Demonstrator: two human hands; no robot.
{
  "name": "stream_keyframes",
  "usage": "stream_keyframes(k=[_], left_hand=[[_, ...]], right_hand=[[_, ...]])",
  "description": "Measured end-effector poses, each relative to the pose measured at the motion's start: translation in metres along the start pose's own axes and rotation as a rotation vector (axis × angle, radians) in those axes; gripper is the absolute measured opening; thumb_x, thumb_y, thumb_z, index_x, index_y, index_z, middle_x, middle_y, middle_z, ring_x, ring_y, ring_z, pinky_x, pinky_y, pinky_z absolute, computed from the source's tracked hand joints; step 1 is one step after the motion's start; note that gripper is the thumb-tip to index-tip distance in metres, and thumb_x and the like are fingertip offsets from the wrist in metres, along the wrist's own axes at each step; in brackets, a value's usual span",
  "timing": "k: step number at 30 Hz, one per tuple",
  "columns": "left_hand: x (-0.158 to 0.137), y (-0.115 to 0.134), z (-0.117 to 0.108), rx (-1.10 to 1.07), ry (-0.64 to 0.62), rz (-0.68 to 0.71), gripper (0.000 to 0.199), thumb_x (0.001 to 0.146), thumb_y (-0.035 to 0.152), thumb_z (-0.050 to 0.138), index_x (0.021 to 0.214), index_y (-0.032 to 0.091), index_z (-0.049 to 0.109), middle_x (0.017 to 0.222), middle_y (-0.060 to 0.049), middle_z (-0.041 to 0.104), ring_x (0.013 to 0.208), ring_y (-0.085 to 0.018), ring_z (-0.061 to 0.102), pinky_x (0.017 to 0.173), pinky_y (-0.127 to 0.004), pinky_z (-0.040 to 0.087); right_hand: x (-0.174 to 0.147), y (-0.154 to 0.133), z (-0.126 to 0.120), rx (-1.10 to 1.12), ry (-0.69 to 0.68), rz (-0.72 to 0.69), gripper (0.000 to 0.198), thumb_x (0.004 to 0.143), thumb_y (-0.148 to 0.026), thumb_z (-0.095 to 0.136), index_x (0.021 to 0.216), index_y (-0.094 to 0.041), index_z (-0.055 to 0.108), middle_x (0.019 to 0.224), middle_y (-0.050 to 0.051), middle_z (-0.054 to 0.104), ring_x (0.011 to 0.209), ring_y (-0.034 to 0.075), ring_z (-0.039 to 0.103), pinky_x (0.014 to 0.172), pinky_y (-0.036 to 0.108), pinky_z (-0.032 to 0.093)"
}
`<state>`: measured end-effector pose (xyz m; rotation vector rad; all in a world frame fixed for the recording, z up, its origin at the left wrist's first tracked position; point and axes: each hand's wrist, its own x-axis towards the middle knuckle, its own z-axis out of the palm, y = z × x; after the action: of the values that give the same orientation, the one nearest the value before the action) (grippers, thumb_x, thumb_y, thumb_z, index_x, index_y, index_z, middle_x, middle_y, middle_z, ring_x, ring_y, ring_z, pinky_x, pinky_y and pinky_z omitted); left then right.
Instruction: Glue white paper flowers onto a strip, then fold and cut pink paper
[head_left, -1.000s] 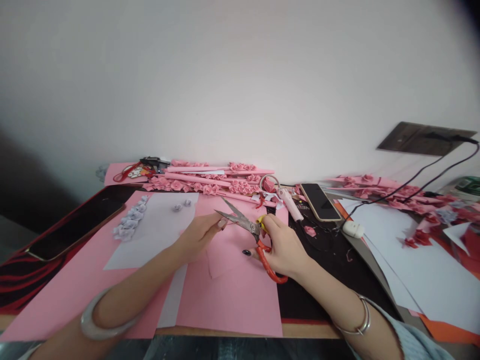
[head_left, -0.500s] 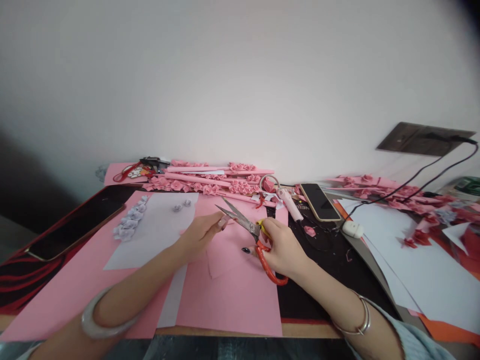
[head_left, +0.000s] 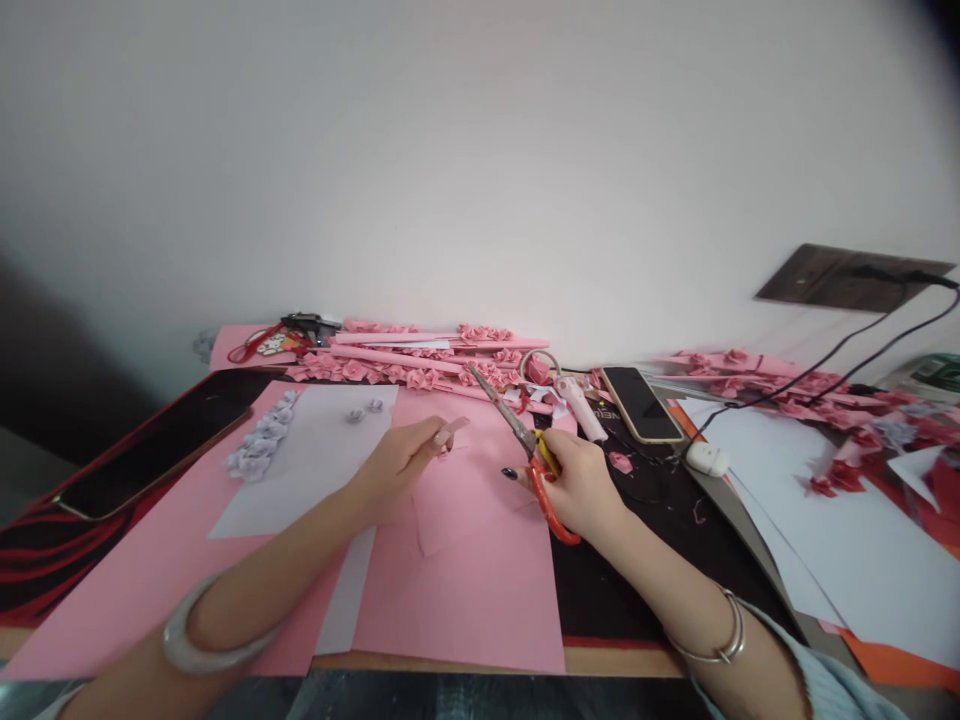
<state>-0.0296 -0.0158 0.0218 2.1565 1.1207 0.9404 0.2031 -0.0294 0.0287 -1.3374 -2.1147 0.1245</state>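
Between its thumb and fingers my left hand (head_left: pixel 401 462) pinches a small pink paper strip (head_left: pixel 454 429). My right hand (head_left: pixel 581 480) grips scissors (head_left: pixel 517 428) with red and yellow handles. Their blades look closed and point up and away to the left, apart from the strip. Below both hands lie a pink paper sheet (head_left: pixel 465 610) and a smaller pink piece (head_left: pixel 454 515) on top of it. Left of my left hand, a pale sheet (head_left: pixel 322 450) carries a row of pale lilac paper flowers (head_left: pixel 262 440) and a few loose small ones (head_left: pixel 354 415).
Pink paper flower stems (head_left: pixel 420 365) are piled along the wall. A dark phone (head_left: pixel 157 450) lies at left, another phone (head_left: pixel 641 404) at back right. Beside it are a pink handheld device (head_left: pixel 581 408), a white case (head_left: pixel 706 459) and black cables (head_left: pixel 825 360). White paper (head_left: pixel 862 540) covers the right.
The scissors have moved right, away from the left hand, and their blades have come together. The strip in my left hand now shows clear of them.
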Motion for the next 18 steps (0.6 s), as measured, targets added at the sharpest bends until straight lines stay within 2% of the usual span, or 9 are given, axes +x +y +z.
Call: stream_keyframes(k=[3, 6, 8, 10, 13, 18], left_hand=[[0.000, 0.000, 0.000, 0.072, -0.067, 0.054, 0.029, 0.092, 0.031, 0.030, 0.100, 0.022, 0.056, 0.086, -0.002, 0.057, 0.076, -0.014, 0.052, 0.071, -0.026, 0.040], [0.000, -0.001, 0.002, 0.164, -0.170, 0.130, 0.031, 0.090, 0.028, 0.034, 0.116, 0.026, 0.052, 0.097, -0.003, 0.055, 0.087, -0.016, 0.053, 0.077, -0.027, 0.041], [0.001, -0.003, 0.003, 0.215, -0.180, 0.157, 0.033, 0.089, 0.027, 0.036, 0.120, 0.026, 0.049, 0.103, -0.004, 0.054, 0.095, -0.017, 0.050, 0.084, -0.029, 0.039], [0.002, -0.006, 0.003, 0.262, -0.121, 0.144, 0.033, 0.089, 0.025, 0.037, 0.120, 0.025, 0.048, 0.109, -0.005, 0.053, 0.103, -0.019, 0.046, 0.090, -0.033, 0.036], [0.005, -0.012, 0.002, 0.315, -0.035, 0.054, 0.030, 0.086, 0.020, 0.041, 0.114, 0.022, 0.051, 0.110, -0.005, 0.053, 0.104, -0.021, 0.045, 0.092, -0.037, 0.035], [0.007, -0.023, 0.002, 0.326, -0.054, -0.064, 0.014, 0.079, 0.017, 0.046, 0.088, 0.017, 0.056, 0.095, -0.006, 0.054, 0.089, -0.021, 0.051, 0.081, -0.036, 0.041]], right_hand=[[0.002, 0.002, -0.002, 0.004, 0.020, 0.001, 0.038, 0.071, -0.030, 0.058, 0.058, -0.023, 0.023, 0.052, -0.005, 0.031, 0.048, 0.011, 0.033, 0.046, 0.023, 0.023], [0.002, 0.002, -0.002, 0.011, 0.014, 0.006, 0.039, 0.072, -0.033, 0.058, 0.058, -0.023, 0.023, 0.052, -0.005, 0.032, 0.048, 0.012, 0.034, 0.046, 0.023, 0.024], [0.002, 0.001, -0.001, 0.007, 0.008, 0.016, 0.039, 0.072, -0.035, 0.057, 0.058, -0.023, 0.023, 0.052, -0.005, 0.033, 0.048, 0.012, 0.034, 0.046, 0.023, 0.024], [0.001, 0.001, -0.001, 0.001, 0.002, 0.023, 0.038, 0.073, -0.035, 0.057, 0.058, -0.023, 0.024, 0.052, -0.005, 0.033, 0.048, 0.012, 0.034, 0.045, 0.023, 0.024], [0.002, 0.002, -0.001, 0.001, -0.011, 0.027, 0.038, 0.073, -0.036, 0.056, 0.058, -0.023, 0.024, 0.052, -0.005, 0.032, 0.048, 0.012, 0.033, 0.045, 0.023, 0.024], [0.002, 0.003, -0.001, -0.001, -0.018, 0.039, 0.039, 0.073, -0.036, 0.057, 0.058, -0.023, 0.023, 0.052, -0.005, 0.032, 0.047, 0.011, 0.033, 0.045, 0.023, 0.024]])
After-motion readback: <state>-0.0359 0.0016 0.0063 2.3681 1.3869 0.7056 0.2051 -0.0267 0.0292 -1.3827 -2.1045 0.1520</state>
